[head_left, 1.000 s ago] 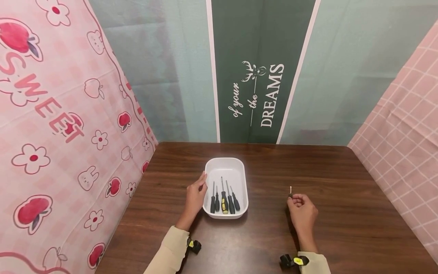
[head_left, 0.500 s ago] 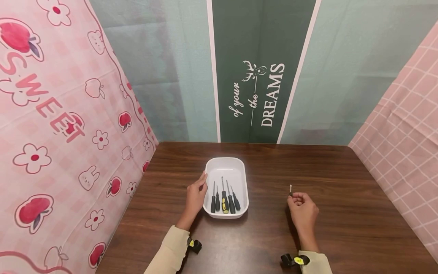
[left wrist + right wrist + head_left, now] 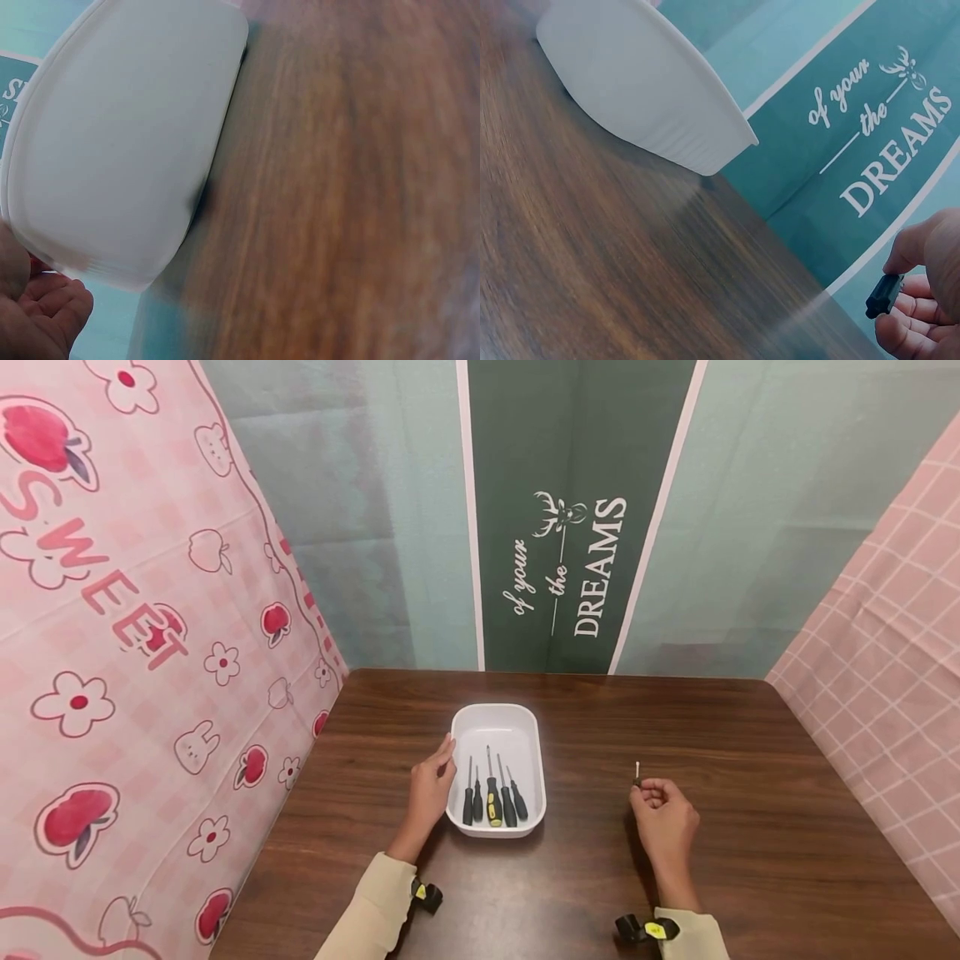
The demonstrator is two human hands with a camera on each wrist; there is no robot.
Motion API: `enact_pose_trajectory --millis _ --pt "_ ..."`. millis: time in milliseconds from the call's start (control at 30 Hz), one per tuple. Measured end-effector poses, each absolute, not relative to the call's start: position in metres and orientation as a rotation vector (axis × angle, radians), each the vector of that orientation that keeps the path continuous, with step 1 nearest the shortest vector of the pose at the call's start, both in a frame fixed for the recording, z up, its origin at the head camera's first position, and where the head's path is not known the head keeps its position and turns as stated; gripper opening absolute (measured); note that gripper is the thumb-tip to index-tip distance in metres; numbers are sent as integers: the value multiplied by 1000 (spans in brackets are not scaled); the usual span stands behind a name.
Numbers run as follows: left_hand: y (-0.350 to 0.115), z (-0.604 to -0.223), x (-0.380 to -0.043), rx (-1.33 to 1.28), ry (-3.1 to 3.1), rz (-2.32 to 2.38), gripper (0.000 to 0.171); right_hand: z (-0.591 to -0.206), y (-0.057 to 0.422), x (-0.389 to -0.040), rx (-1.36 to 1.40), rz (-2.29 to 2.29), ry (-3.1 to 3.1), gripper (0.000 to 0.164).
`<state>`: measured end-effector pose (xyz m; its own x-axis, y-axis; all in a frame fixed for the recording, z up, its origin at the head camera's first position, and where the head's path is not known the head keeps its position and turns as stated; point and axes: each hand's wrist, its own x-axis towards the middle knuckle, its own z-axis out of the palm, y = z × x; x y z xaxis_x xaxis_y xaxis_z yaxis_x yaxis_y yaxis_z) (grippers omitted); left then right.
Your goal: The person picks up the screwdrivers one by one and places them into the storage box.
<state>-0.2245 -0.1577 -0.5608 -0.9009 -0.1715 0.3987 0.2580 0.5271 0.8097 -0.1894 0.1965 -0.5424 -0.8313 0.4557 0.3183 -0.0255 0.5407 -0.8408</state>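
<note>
A white plastic tray (image 3: 495, 721) stands on the table, with several black-handled screwdrivers (image 3: 492, 802) side by side in its near half. One of these has yellow patches on its handle. My left hand (image 3: 430, 789) holds the tray's left rim, with the thumb at the edge. In the left wrist view the fingers (image 3: 64, 307) bend beside the tray's outer wall. Well to the right, my right hand (image 3: 666, 822) pinches a small screwdriver (image 3: 637, 772) between thumb and fingers. Its thin shaft points away from me, and its short black handle (image 3: 885, 295) shows in the right wrist view.
The brown wooden table (image 3: 720, 727) ends at a green curtain (image 3: 555, 610) with white lettering. Pink cloths hang along both sides, a fruit-printed cloth (image 3: 202, 743) on the left and a checked one (image 3: 885, 635) on the right.
The right hand and its screwdriver have shifted very slightly away from me. Left hand and tray stay in place, while the head view drifts a little.
</note>
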Motion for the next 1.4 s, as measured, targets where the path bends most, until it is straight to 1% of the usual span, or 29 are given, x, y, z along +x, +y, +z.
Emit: enact_pose_trajectory --millis 1400 --pt "-156 -559 -223 -52 -2353 -1328 34 -539 167 -197 -239 1234 -2268 8"
